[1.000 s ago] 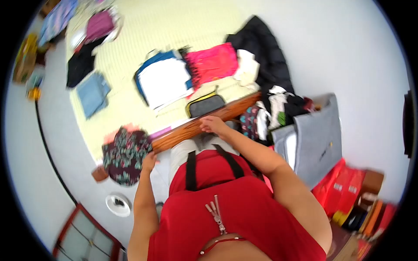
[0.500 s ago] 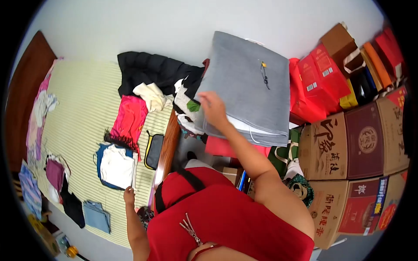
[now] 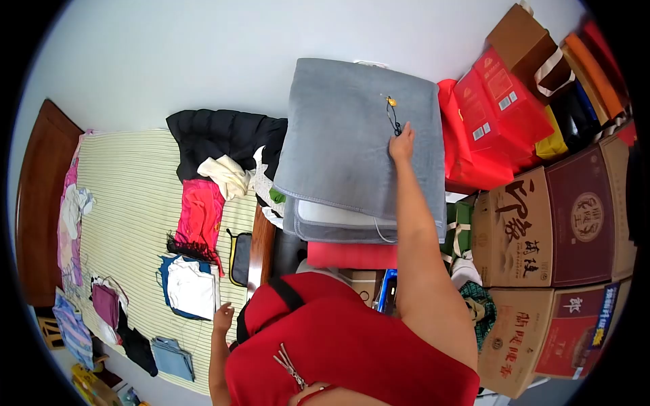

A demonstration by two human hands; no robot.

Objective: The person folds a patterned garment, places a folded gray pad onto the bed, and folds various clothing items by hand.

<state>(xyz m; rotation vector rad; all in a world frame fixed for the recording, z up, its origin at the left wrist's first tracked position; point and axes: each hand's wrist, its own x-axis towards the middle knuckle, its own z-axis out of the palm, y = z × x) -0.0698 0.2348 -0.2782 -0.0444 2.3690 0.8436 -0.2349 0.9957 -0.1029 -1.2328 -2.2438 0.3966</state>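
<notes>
My right hand [image 3: 402, 143] is stretched out over a grey folded blanket [image 3: 345, 128]. Its fingertips close on the lower end of a thin black cord [image 3: 396, 122] that lies on the blanket. A small yellow ornament [image 3: 392, 102] is at the cord's upper end. My left hand [image 3: 223, 316] is low on the left, at the bed's edge, with its fingers loosely apart and nothing seen in them. Closest to it is a folded white garment [image 3: 190, 287] on top of a dark blue one [image 3: 164, 284].
The striped bed [image 3: 128, 203] carries a black padded jacket [image 3: 220, 139], a pink-red garment [image 3: 201, 210], a cream cloth [image 3: 225, 176], folded jeans [image 3: 172, 358] and a black-and-yellow case [image 3: 240, 258]. Red bags [image 3: 497, 101] and stacked cartons [image 3: 514, 237] stand on the right.
My right hand has moved from the blanket's left edge rightward to the black cord. My left hand has come away from the white garment's corner. The view has shifted slightly.
</notes>
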